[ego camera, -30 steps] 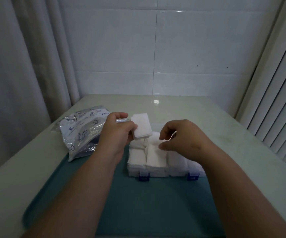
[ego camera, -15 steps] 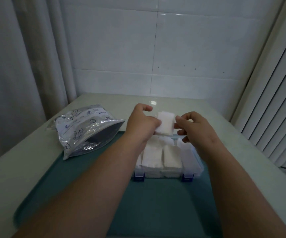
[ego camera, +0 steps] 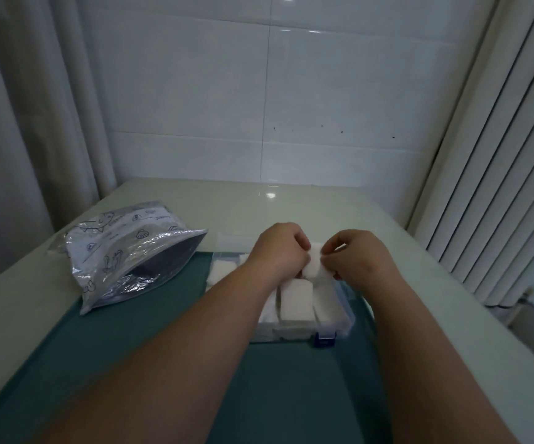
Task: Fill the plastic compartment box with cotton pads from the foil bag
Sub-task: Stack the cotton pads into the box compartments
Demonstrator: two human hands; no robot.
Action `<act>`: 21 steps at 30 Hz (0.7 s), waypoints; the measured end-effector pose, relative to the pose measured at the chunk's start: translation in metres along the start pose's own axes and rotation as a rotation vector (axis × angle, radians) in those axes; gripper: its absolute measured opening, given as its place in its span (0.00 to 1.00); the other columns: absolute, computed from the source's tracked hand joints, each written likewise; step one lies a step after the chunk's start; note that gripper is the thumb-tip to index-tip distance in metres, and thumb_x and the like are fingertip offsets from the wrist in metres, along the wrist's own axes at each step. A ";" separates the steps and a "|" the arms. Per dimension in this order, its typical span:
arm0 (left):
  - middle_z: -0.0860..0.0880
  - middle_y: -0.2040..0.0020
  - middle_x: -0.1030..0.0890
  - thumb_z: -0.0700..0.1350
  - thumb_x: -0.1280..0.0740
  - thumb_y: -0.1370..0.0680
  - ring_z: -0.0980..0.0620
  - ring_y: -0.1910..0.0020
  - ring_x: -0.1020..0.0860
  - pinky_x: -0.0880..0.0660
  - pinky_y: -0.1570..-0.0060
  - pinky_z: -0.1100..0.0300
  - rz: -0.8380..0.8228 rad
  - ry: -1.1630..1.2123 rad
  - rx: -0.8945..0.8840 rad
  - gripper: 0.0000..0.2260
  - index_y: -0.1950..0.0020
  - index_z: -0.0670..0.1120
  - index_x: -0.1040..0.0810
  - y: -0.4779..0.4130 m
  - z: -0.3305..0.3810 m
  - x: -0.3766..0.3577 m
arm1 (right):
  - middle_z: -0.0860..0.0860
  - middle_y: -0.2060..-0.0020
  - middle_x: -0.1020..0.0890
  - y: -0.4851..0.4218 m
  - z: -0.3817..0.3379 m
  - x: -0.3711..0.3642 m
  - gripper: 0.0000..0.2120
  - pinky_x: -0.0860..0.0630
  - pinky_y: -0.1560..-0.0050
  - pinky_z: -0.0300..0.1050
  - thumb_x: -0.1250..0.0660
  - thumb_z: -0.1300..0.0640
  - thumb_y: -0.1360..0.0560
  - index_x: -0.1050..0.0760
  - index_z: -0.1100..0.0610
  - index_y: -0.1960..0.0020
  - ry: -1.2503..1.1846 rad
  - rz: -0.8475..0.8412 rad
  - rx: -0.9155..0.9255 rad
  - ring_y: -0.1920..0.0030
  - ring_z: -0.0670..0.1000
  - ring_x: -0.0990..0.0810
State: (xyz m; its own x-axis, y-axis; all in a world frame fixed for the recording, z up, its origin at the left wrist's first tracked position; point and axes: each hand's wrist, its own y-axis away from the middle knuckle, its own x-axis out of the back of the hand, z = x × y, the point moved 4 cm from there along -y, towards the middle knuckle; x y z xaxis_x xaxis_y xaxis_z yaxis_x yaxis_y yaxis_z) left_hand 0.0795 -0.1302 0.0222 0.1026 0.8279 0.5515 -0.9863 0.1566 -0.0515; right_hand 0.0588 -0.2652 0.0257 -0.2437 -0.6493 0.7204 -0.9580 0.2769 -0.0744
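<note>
A white cotton pad (ego camera: pixel 313 262) is pinched from both sides by the left hand (ego camera: pixel 280 251) and right hand (ego camera: pixel 360 256), above the far part of the plastic compartment box (ego camera: pixel 339 318). Left of the box, the foil bag (ego camera: pixel 124 251) is seen lying open on the table (ego camera: pixel 419 283).

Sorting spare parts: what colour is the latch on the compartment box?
Dark blue latch on the clear compartment box, shown best in the head view.
</note>
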 end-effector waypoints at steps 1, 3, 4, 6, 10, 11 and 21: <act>0.46 0.52 0.18 0.37 0.30 0.26 0.47 0.54 0.18 0.19 0.50 0.51 -0.015 -0.052 -0.004 0.09 0.59 0.51 0.23 -0.001 0.000 -0.002 | 0.52 0.58 0.18 -0.001 0.001 -0.001 0.04 0.18 0.53 0.49 0.30 0.59 0.27 0.21 0.51 0.58 0.038 -0.014 -0.015 0.58 0.52 0.18; 0.48 0.51 0.18 0.39 0.30 0.25 0.48 0.50 0.19 0.22 0.47 0.55 -0.020 -0.145 -0.024 0.06 0.56 0.50 0.22 -0.002 0.002 -0.003 | 0.52 0.57 0.18 -0.002 0.000 -0.002 0.05 0.19 0.51 0.48 0.32 0.60 0.27 0.19 0.52 0.53 0.103 -0.030 -0.024 0.56 0.52 0.19; 0.48 0.50 0.18 0.40 0.30 0.24 0.48 0.49 0.19 0.24 0.49 0.58 -0.023 -0.190 -0.035 0.05 0.54 0.49 0.21 -0.001 0.003 -0.004 | 0.51 0.58 0.19 -0.003 0.001 -0.002 0.06 0.20 0.52 0.46 0.32 0.60 0.26 0.18 0.52 0.52 0.126 -0.029 -0.025 0.57 0.51 0.20; 0.48 0.49 0.18 0.39 0.31 0.25 0.48 0.48 0.20 0.27 0.54 0.60 -0.034 -0.256 -0.042 0.05 0.52 0.49 0.21 -0.001 0.005 -0.005 | 0.48 0.62 0.23 -0.003 0.001 -0.003 0.08 0.24 0.57 0.44 0.32 0.60 0.27 0.19 0.53 0.50 0.161 -0.034 -0.019 0.62 0.47 0.25; 0.47 0.42 0.20 0.39 0.31 0.24 0.47 0.44 0.21 0.27 0.49 0.60 -0.065 -0.377 -0.033 0.09 0.45 0.46 0.18 -0.007 0.006 -0.010 | 0.51 0.55 0.19 -0.003 -0.001 -0.008 0.10 0.25 0.54 0.43 0.33 0.60 0.26 0.18 0.54 0.46 0.260 -0.081 -0.049 0.55 0.51 0.22; 0.47 0.40 0.20 0.39 0.31 0.24 0.47 0.42 0.22 0.27 0.46 0.59 -0.079 -0.413 -0.034 0.11 0.43 0.46 0.18 -0.009 0.006 -0.012 | 0.53 0.53 0.18 -0.004 0.000 -0.010 0.10 0.24 0.53 0.43 0.33 0.59 0.26 0.18 0.55 0.45 0.309 -0.100 -0.069 0.53 0.52 0.21; 0.47 0.39 0.21 0.52 0.29 0.25 0.47 0.42 0.22 0.26 0.41 0.57 -0.180 -0.670 0.031 0.19 0.36 0.45 0.21 -0.025 -0.002 -0.025 | 0.54 0.45 0.19 -0.009 0.009 -0.020 0.12 0.27 0.46 0.44 0.33 0.58 0.25 0.19 0.56 0.42 0.329 -0.162 -0.146 0.46 0.53 0.21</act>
State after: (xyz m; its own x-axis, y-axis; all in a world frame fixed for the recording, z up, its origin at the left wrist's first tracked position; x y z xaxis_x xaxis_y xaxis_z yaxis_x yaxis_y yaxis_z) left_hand 0.1020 -0.1534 0.0081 0.1725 0.2782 0.9449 -0.9657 0.2367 0.1066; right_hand 0.0706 -0.2609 0.0057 -0.0066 -0.4382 0.8989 -0.9427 0.3026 0.1406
